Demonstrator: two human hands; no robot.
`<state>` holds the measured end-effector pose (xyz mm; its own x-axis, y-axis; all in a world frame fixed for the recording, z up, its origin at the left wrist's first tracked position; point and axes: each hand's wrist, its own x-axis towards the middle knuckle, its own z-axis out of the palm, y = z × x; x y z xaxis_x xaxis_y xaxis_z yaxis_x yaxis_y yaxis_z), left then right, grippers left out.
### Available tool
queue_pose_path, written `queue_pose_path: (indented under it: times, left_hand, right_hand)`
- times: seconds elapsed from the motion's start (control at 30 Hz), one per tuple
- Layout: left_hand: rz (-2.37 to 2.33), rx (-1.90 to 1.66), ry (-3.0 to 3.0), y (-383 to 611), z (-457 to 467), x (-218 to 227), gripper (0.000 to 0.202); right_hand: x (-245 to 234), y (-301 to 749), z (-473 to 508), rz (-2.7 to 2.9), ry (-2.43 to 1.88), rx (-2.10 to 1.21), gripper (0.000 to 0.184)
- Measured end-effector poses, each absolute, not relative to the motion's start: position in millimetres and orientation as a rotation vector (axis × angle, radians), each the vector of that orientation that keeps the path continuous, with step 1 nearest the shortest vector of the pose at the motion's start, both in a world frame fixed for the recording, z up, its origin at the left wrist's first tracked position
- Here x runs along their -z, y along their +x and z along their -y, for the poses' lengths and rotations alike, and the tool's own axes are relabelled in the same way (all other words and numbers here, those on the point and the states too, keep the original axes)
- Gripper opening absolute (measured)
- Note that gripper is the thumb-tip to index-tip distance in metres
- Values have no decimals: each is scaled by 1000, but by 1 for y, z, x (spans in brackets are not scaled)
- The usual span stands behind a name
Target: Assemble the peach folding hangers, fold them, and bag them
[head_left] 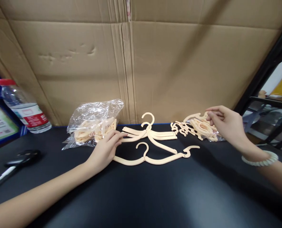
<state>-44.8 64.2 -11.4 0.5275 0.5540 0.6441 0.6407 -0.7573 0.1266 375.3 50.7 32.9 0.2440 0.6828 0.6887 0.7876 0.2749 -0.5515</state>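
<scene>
My left hand [107,149] rests on the black table, fingers stretched flat over the left end of a stack of cream plastic hangers [152,133]. A single cream hanger [155,157] lies in front of the stack, its left tip by my left palm. My right hand [224,123] reaches to a pile of small cream hook pieces [198,128] at the back right, fingers curled in a pinch on one curved piece. A pale bead bracelet [259,160] sits on my right wrist.
A clear plastic bag of cream parts [93,125] lies at the back left by my left hand. A water bottle [24,107] lies further left, a black tool [22,158] on the table's left. A cardboard wall [141,63] stands behind. A black rack frame [266,69] rises at right.
</scene>
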Motion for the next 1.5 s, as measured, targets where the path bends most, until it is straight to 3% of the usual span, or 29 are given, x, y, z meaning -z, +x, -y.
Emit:
queue_pose_path:
  times: [0.23,0.43,0.9,1.23,1.5]
  left_hand:
    - [975,1071,-2629,-46,-63,12,33]
    - [999,1077,-2648,-45,-61,11,24]
    - [1059,992,-2627,-44,-61,10,20]
    - [1083,984,-2641,-44,-60,9,22]
    - [1028,994,-2666,-44,-60,10,23]
  right_hand:
    - [-31,335,-34,1227,-1220,-796,34]
    - [-15,324,-32,1152,-1104,-1185,24]
    - [-5,319,-33,1144,-1025,-1297,20]
    - [-10,309,-22,1361,-1114,-1274,30]
    - [-11,305,-17,1259,-1058,-1463,27]
